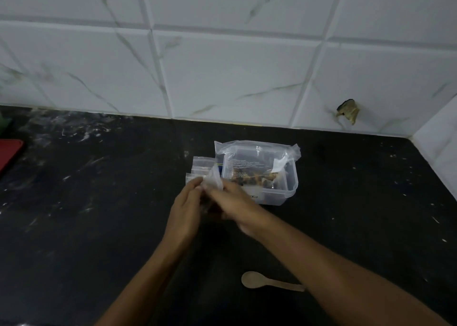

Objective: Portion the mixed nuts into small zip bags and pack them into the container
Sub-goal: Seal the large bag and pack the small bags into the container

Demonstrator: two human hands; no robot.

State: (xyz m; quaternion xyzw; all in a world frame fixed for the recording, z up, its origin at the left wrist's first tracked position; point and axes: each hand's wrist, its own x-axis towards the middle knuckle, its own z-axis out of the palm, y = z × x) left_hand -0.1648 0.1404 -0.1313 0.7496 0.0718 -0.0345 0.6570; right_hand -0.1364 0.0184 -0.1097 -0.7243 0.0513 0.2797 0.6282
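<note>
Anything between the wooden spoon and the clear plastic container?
Head view: the right forearm crosses between the wooden spoon and the clear plastic container; otherwise bare black counter.

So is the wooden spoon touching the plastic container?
Apart. The head view shows the wooden spoon lying on the black counter near the camera, with a wide strip of bare counter between it and the plastic container farther back.

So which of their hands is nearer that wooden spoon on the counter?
Right. The right hand is up by the container, its forearm passing over the spoon handle; the left hand sits farther left.
</note>
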